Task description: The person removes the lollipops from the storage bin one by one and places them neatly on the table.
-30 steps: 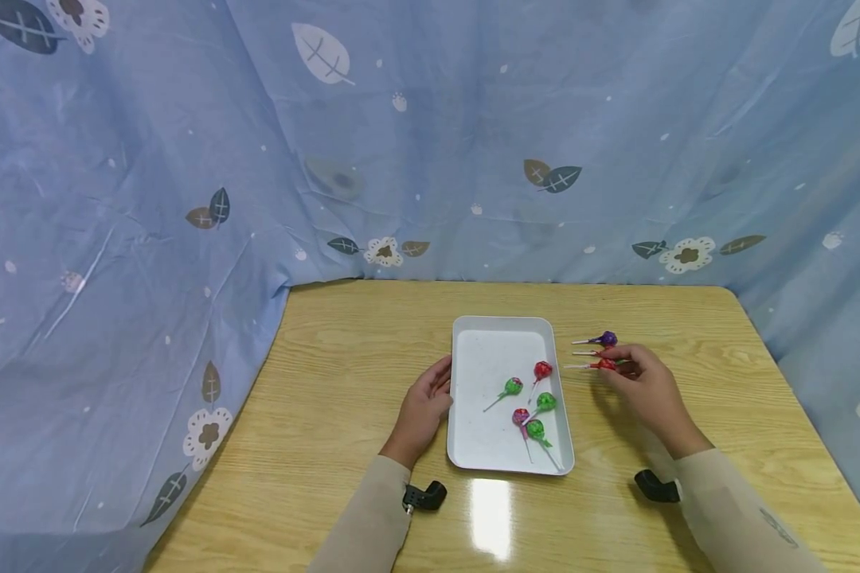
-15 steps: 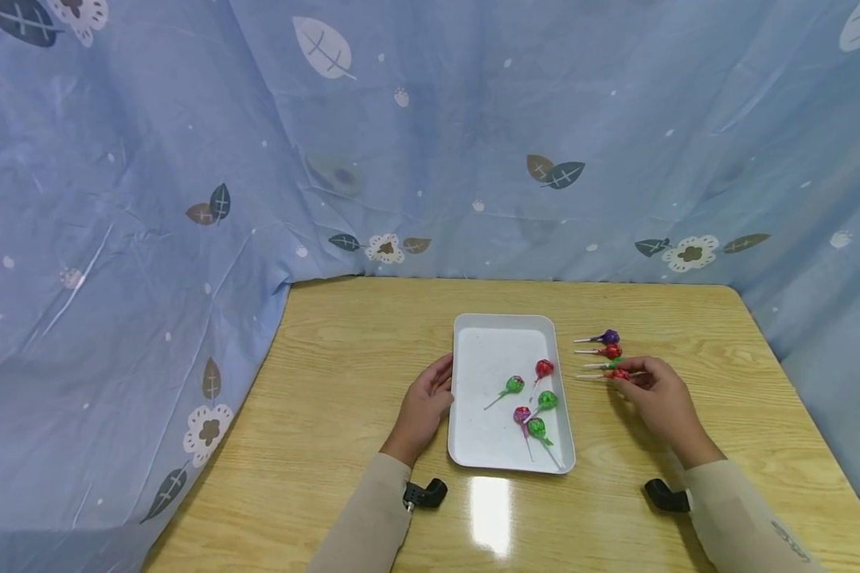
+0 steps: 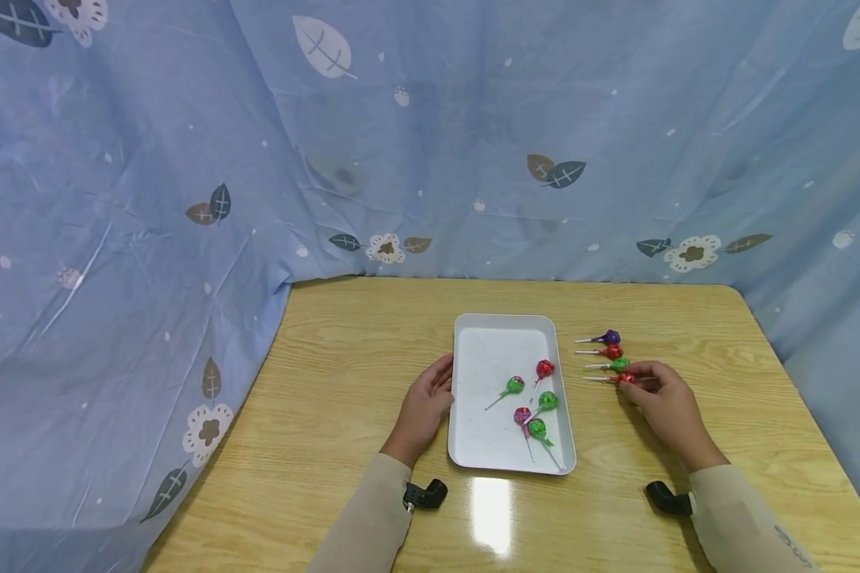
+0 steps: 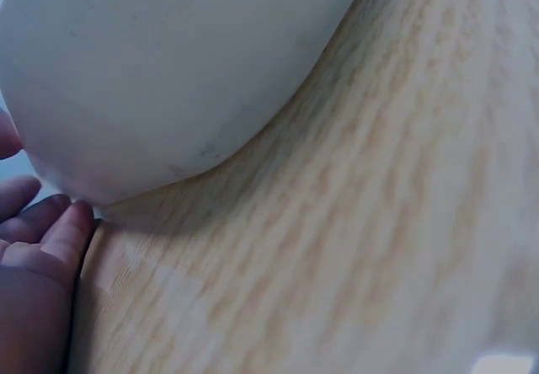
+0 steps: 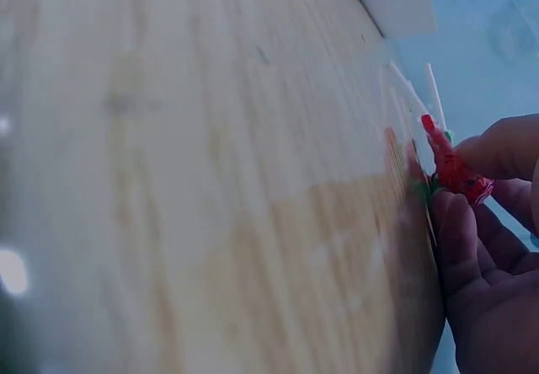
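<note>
My left hand rests against the left side of a white tray; in the left wrist view, fingertips touch the tray's outer wall. Inside the tray lie a red lollipop, a pink-purple lollipop and several green lollipops. Right of it, my right hand pinches a red lollipop by its wrapped head, stick pointing left. Just beyond lie a green lollipop, another red lollipop and a purple lollipop, roughly parallel in a column.
Everything lies on a light wooden table. A blue patterned curtain hangs behind and along its sides. Black camera mounts are worn on both wrists. Light glares off the table in front of the tray.
My right hand has shifted slightly right and nearer to me with the red lollipop, uncovering the other red head and the green lollipop. My left hand and the tray have stayed put.
</note>
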Demonstrator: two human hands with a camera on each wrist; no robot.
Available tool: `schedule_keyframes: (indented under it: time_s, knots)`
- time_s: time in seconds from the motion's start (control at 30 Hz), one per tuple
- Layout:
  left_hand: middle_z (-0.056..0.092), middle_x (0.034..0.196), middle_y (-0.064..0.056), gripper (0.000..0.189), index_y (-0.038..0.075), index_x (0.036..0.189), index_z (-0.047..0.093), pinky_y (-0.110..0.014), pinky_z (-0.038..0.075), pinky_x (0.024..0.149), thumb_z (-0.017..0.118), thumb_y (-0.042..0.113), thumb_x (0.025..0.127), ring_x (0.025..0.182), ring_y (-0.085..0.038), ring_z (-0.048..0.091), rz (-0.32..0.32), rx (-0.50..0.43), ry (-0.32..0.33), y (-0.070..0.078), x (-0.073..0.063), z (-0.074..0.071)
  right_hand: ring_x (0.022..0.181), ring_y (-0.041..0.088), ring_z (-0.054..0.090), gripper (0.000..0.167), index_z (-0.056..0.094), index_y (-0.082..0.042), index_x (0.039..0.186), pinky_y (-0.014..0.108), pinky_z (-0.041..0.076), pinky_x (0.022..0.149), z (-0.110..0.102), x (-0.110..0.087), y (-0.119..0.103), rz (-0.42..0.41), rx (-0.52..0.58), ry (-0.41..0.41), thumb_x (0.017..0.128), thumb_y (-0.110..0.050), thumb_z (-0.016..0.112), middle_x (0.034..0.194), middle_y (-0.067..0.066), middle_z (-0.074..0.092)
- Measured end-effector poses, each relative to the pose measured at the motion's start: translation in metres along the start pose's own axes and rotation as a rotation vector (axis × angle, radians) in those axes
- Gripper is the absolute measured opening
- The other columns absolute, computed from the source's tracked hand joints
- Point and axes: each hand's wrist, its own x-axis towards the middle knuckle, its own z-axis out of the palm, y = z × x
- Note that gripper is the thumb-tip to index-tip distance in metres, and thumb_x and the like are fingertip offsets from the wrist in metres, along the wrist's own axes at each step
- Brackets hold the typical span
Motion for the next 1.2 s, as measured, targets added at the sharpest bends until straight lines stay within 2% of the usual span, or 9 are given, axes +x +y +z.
schedule_keyframes:
  time_s: [0.1,0.67,0.93,1.2]
  knots:
    - [0.047,0.166,-0.01,0.073,0.004,0.166,0.042,-0.032,0.045,0.117,0.049,-0.008,0.095,0.149,-0.023,0.048,-0.007,0.006,0.004,0.0008,-0.0004,0.0,0.089,0.002,0.061,0.029,0.067,0.005,0.129,0.019,0.058,0.067,0.0,0.0017,0.0009,-0.006,-0.005,0.005,0.108,-0.014,0.071,0.118,0.022,0.067]
    - [0.046,0.166,-0.014,0.072,0.004,0.166,0.042,-0.034,0.044,0.118,0.049,-0.01,0.096,0.151,-0.028,0.046,0.0,-0.009,0.001,0.0011,-0.0006,0.0002,0.088,0.003,0.061,0.03,0.067,0.005,0.131,0.019,0.056,0.066,-0.0009,0.0024,0.0007,-0.003,-0.011,0.003,0.107,-0.014,0.071,0.118,0.022,0.066]
    - [0.046,0.166,-0.012,0.071,0.003,0.166,0.043,-0.034,0.044,0.118,0.049,-0.01,0.096,0.15,-0.027,0.047,-0.005,-0.003,0.007,0.0027,-0.0009,0.0015,0.089,0.002,0.06,0.029,0.066,0.006,0.13,0.019,0.057,0.066,-0.0009,0.0021,0.0004,-0.004,-0.001,-0.003,0.108,-0.012,0.07,0.122,0.023,0.064]
    - [0.046,0.166,-0.013,0.071,0.001,0.166,0.042,-0.035,0.044,0.118,0.049,-0.01,0.096,0.15,-0.028,0.047,-0.002,-0.006,0.004,0.0022,-0.001,0.0009,0.09,-0.002,0.062,0.035,0.063,0.007,0.136,0.021,0.06,0.068,-0.0024,-0.0017,-0.0028,0.023,0.04,-0.021,0.109,-0.015,0.07,0.128,0.026,0.064]
